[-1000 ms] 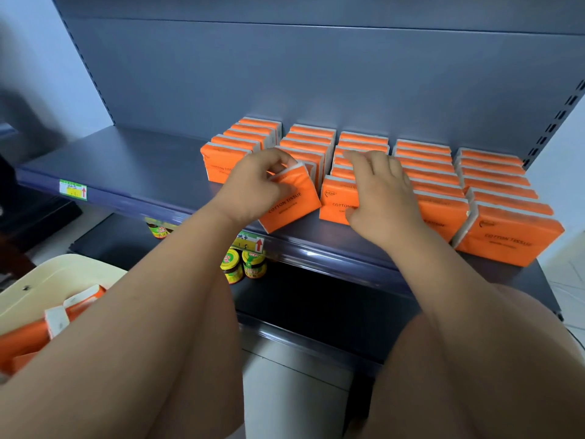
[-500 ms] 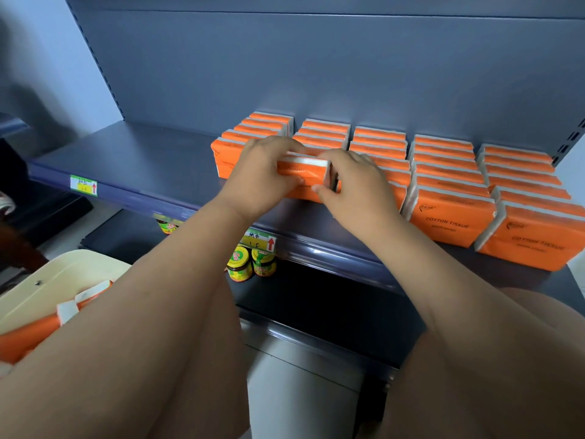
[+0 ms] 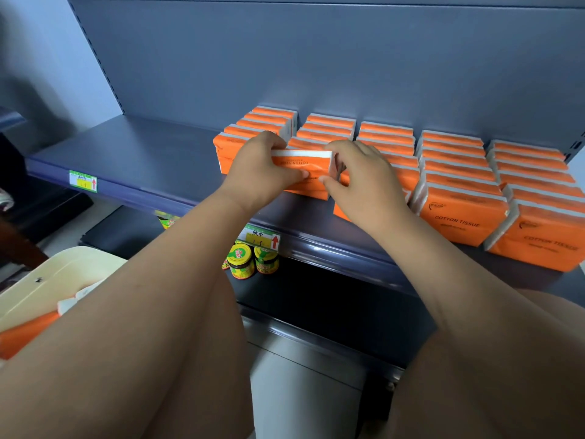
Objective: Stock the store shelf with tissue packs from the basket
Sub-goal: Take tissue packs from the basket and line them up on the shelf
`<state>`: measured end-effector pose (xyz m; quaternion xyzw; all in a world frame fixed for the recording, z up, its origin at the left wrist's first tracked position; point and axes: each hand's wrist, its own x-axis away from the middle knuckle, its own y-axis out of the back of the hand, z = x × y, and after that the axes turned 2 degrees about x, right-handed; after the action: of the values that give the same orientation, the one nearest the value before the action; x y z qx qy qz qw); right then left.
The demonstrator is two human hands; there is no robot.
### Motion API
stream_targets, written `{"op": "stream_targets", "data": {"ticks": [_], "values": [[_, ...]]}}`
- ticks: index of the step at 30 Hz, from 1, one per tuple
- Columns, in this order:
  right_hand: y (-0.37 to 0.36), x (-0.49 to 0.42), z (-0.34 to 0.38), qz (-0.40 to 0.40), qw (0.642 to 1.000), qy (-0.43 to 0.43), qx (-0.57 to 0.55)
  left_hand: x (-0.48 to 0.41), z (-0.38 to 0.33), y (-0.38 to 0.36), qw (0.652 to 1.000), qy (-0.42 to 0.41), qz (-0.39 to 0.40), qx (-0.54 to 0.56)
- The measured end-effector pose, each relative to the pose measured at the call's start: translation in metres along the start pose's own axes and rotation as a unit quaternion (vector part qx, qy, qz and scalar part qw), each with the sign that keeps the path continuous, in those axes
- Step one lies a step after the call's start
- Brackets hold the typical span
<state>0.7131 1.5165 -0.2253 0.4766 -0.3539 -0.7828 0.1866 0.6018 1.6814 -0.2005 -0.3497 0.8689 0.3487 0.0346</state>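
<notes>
At the front of the second row from the left, an orange tissue pack point(image 3: 302, 160) is held just above the packs already standing there. Its long white edge faces up and its printed face is toward the camera. The left hand point(image 3: 261, 172) grips its left end, fingers curled over the top and thumb along the lower front. The right hand point(image 3: 364, 182) pinches the right end, thumb at the lower corner and fingers behind.

Five rows of stocked packs point(image 3: 459, 172) stand on edge on the grey shelf point(image 3: 142, 160), running from the back panel point(image 3: 316, 58) toward the front lip. The two rows on the right reach nearest the lip. Price tags point(image 3: 83, 182) sit on the shelf's front rail.

On the lower shelf point(image 3: 316, 296), two yellow-lidded jars point(image 3: 242, 263) stand side by side. At the lower left, a cream basket point(image 3: 63, 270) holds a spare pack point(image 3: 28, 332), partly hidden by the left forearm.
</notes>
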Motion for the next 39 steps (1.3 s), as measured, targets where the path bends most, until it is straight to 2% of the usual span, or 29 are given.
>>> {"op": "stream_targets", "data": {"ticks": [7,12,15,23,27,31,34,39], "values": [[0.012,-0.002,-0.015,0.027,1.0,-0.007,0.002,0.003,0.002,0.003,1.0,-0.012,0.018,0.006],[0.036,0.002,-0.021,0.097,0.981,-0.05,0.16,0.001,0.002,0.011,1.0,0.008,0.007,0.023],[0.042,0.008,-0.027,0.142,0.966,-0.05,0.211,0.0,0.002,0.013,0.999,0.017,0.001,0.029],[0.037,0.007,-0.029,0.109,0.966,-0.056,0.229,0.0,0.001,0.013,0.999,0.038,0.021,0.018],[0.035,0.011,-0.024,0.099,0.967,-0.028,0.234,-0.001,0.003,0.012,0.998,0.04,0.041,-0.002],[0.032,0.013,-0.01,0.071,0.979,0.004,0.189,-0.005,0.004,0.009,0.998,0.045,0.051,-0.017],[0.021,0.011,0.007,0.081,0.982,0.039,0.168,-0.008,0.006,0.008,0.997,0.039,0.058,-0.04],[0.001,0.008,0.016,0.089,0.974,0.047,0.205,-0.013,0.01,0.008,0.995,0.038,0.061,-0.066]]}}
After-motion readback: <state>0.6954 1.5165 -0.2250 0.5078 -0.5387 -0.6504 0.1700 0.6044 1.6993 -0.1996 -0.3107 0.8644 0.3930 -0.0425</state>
